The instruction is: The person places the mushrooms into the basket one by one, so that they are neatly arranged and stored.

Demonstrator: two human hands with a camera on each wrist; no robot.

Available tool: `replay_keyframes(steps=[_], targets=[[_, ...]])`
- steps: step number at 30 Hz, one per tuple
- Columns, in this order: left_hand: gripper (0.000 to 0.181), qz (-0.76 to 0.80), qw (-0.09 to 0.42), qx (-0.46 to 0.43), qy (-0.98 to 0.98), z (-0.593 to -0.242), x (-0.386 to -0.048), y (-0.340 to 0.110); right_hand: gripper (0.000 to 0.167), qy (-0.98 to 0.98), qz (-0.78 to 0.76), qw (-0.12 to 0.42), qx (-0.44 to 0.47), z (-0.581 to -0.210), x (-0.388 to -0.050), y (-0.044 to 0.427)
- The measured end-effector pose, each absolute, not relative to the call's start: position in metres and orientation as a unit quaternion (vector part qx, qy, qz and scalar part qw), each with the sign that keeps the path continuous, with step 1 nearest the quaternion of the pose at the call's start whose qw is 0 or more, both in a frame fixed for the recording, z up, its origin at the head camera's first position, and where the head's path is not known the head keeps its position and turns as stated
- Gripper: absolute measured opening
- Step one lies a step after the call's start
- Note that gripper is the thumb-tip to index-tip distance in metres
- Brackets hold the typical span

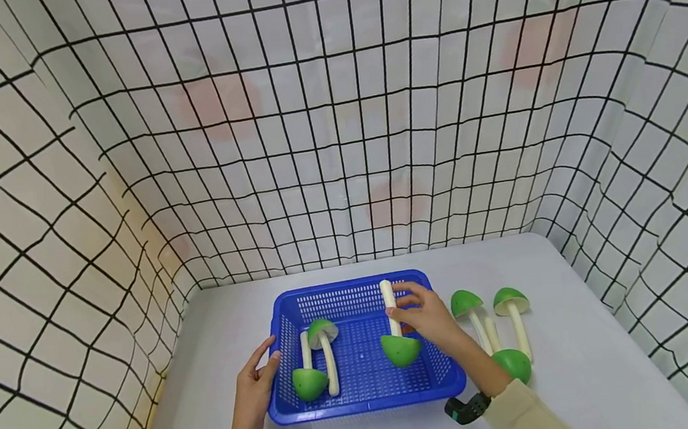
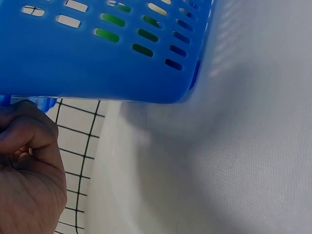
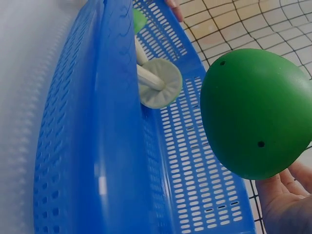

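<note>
A blue plastic basket stands on the white table. At its left rim is my left hand, thumb and bent fingers gripping the edge; the left wrist view shows this hand only in part. My right hand pinches the white stem of a toy mushroom over the basket's right half, its green cap hanging down. That green cap looms large in the right wrist view. Inside the basket on the left lie two more mushrooms, one cap-down and one cap-up.
Right of the basket, several green-capped mushrooms lie on the table, among them one mushroom at the far right and one beside my right forearm. Black netting over white walls encloses the table at the back and sides.
</note>
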State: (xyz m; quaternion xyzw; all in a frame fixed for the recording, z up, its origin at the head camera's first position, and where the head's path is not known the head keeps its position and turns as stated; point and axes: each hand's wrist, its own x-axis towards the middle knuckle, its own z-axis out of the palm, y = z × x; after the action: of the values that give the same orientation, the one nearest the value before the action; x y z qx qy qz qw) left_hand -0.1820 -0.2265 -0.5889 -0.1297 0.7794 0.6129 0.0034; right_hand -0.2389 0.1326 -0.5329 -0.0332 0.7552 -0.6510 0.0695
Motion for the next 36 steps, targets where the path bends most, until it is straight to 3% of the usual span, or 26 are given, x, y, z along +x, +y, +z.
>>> replay_keyframes(steps=[36], targets=[[0.058,0.617,0.002,-0.126,0.777,-0.589,-0.183,-0.227,0.055,0.758,-0.645,0.096,-0.008,-0.548,-0.235,0.082]])
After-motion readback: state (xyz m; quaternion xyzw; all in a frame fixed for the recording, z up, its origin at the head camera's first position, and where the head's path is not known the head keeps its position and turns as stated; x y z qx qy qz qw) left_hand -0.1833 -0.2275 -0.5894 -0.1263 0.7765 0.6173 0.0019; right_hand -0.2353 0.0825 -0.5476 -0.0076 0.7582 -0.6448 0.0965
